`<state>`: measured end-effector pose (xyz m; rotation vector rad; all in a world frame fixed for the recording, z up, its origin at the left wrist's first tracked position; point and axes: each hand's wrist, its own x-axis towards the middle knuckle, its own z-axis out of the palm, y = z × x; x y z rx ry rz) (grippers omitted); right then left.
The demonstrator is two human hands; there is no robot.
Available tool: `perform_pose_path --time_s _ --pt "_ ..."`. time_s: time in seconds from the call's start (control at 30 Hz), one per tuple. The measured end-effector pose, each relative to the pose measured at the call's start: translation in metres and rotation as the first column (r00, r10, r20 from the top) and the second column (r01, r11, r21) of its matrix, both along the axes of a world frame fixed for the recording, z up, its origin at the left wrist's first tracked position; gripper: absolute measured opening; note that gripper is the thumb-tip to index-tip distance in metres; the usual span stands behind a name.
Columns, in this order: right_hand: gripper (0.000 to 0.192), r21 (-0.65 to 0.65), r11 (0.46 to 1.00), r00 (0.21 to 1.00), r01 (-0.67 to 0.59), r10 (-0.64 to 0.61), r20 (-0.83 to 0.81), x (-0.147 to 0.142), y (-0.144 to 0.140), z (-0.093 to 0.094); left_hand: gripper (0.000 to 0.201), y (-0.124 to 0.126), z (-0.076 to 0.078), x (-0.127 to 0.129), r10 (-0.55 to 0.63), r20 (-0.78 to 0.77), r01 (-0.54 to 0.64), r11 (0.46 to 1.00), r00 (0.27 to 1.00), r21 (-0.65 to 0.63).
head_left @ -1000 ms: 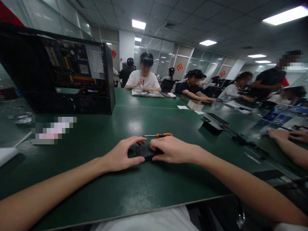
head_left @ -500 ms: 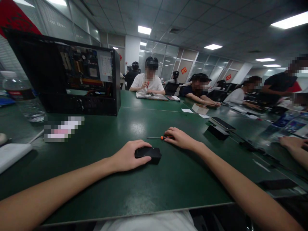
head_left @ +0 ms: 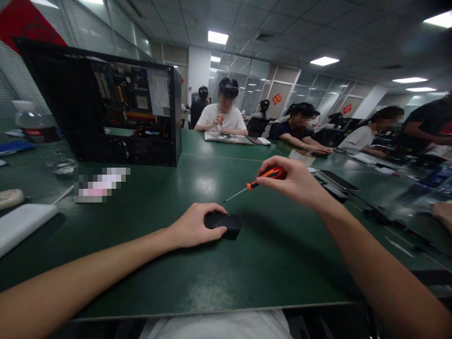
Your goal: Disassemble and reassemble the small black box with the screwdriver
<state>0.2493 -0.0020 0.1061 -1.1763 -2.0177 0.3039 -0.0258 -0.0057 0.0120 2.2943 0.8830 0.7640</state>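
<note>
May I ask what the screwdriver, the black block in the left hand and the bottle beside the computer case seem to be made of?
Screwdriver shaft: probably metal, thin, pale grey and straight.
Screwdriver handle: likely plastic, smooth orange and black, perhaps with rubber.
Black block: perhaps plastic or painted metal; crisp edges, low sheen.
Bottle: likely clear plastic, glossy, see-through with bright highlights.

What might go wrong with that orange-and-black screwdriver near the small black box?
The orange-and-black metal screwdriver points downward, toward the left hand, so a slip might jab it. That hand holds the left part of the small black rectangular box, with its right end bare, so pressing there might swivel it.
</note>
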Motion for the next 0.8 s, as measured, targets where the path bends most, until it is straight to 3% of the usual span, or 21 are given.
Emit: perform_pose_path --time_s 0.13,0.23,0.33,0.47,0.53,0.8 --pt "0.033 0.063 0.994 0.969 -0.087 0.070 0.237 -0.021 -0.019 0.052 0.031 -0.002 -0.001 0.003 0.056 -0.010 -0.056 0.998 0.998 0.013" --pt "0.029 -0.045 0.988 0.873 -0.146 0.151 0.463 -0.028 -0.020 0.071 0.033 -0.004 -0.002 0.005 0.074 0.003 -0.074 0.997 0.997 0.011" --pt "0.025 -0.165 0.973 0.825 -0.161 0.224 0.519 -0.024 -0.011 0.072 0.033 -0.005 -0.003 0.005 0.051 0.027 -0.051 0.999 0.998 -0.007" --pt "0.026 -0.181 0.976 0.855 -0.119 0.194 0.481 -0.022 0.000 0.071 0.032 -0.005 -0.001 0.005 0.033 0.030 -0.031 0.998 0.999 -0.059" --pt "0.026 -0.217 0.969 0.822 -0.120 0.219 0.526 -0.026 0.000 0.075 0.032 -0.005 0.000 0.005 0.026 0.025 -0.024 0.997 0.999 -0.069" --pt "0.025 -0.368 0.903 0.686 -0.221 0.412 0.600 -0.036 0.002 0.088 0.034 -0.001 -0.004 0.000 -0.037 -0.001 0.037 0.997 0.999 0.066"
